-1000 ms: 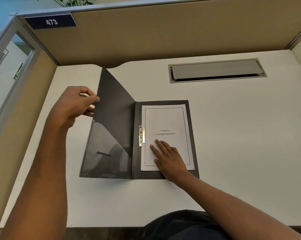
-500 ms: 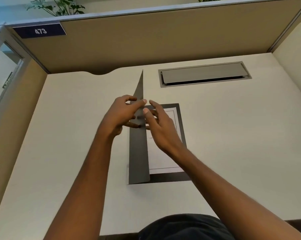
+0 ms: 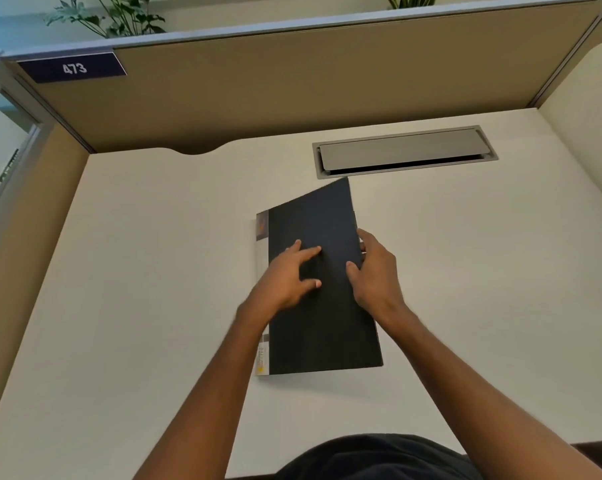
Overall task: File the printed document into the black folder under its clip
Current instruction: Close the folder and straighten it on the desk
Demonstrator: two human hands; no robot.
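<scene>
The black folder (image 3: 322, 327) lies in the middle of the white desk (image 3: 154, 271), its front cover nearly down over the pages, the far right corner still a little raised. A white label strip runs along its spine at the left. My left hand (image 3: 289, 275) rests flat on the cover with fingers spread. My right hand (image 3: 372, 271) holds the cover's right edge, thumb on top and fingers underneath. The printed document and the clip are hidden under the cover.
A grey cable hatch (image 3: 403, 154) is set into the desk behind the folder. Tan partition walls (image 3: 292, 81) close the desk at the back and both sides, with a "473" plate (image 3: 72, 67) at upper left. Plants show above the partition.
The cover swung from standing open at the left, through upright, down over the document. My right hand left the page and took the cover's edge; my left hand now presses on top.
</scene>
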